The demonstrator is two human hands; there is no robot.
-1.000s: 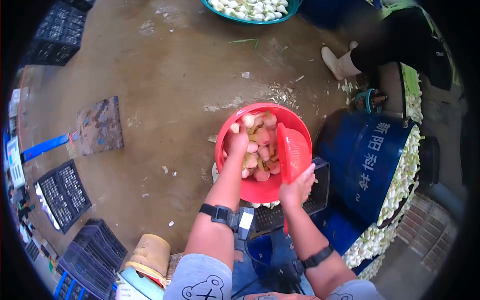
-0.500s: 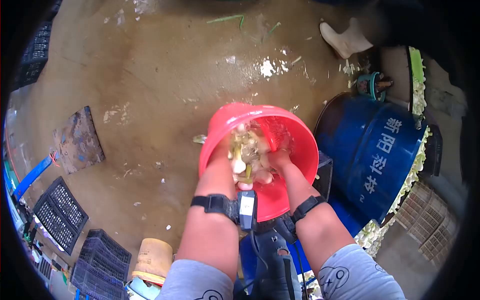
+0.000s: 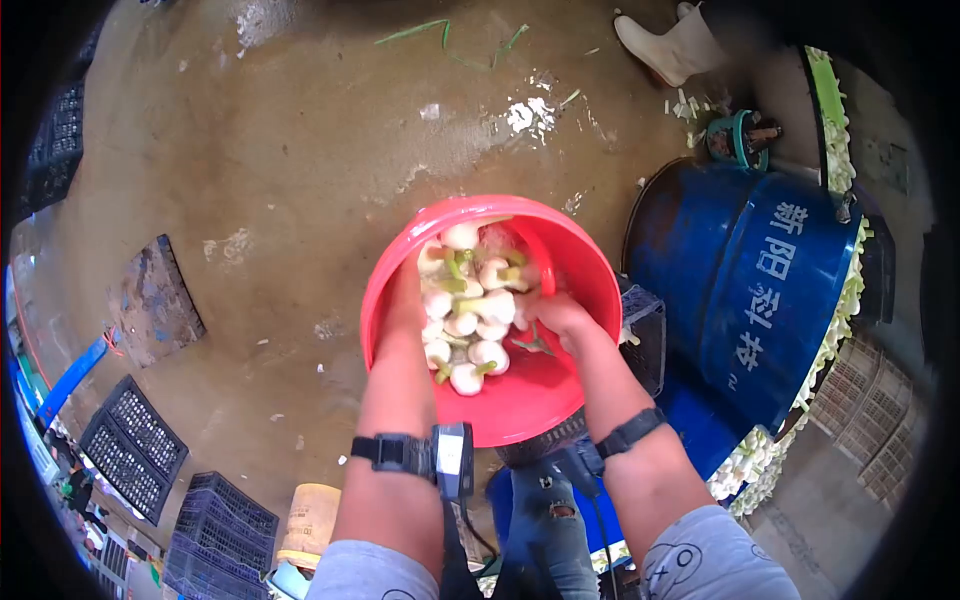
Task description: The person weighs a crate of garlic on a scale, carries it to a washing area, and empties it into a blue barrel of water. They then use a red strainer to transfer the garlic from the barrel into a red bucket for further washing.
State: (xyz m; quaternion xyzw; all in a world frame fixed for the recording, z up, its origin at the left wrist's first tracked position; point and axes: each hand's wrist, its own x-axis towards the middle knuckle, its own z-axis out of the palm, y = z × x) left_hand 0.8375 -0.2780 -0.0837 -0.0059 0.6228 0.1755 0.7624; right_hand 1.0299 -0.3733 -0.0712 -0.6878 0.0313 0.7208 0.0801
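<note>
Looking down on a round red plastic basin (image 3: 530, 395) at centre, set on a black slatted plastic crate (image 3: 645, 332) that is mostly hidden beneath it. Inside, heaped toward the far and left wall, small white bulbs with short green stems (image 3: 470, 320); near half of the basin's inside bare.

Left hand (image 3: 405, 300) down in the basin against the left wall, touching the heap, tinted red and hard to tell from the plastic. Fingers hidden, so no telling whether the grip is apart or together. Right hand (image 3: 560, 315) at the heap's right edge, fingertips buried among the bulbs; grip likewise impossible to judge. Black wrist straps (image 3: 395, 452) on both forearms.

Just beside the basin on the right, a large blue metal drum with white characters (image 3: 760, 290), its far side cut off by the dark lens border. More loose white bulbs (image 3: 755, 465) spilling along its lower edge. At top right, a white rubber boot (image 3: 665, 45) of another person, the rest out of frame.

Left of and beyond the basin, open wet brown concrete floor (image 3: 300, 150) with a few green scraps. At lower left, stacked black plastic crates (image 3: 125, 450), warped and dimmed by the lens rim.
</note>
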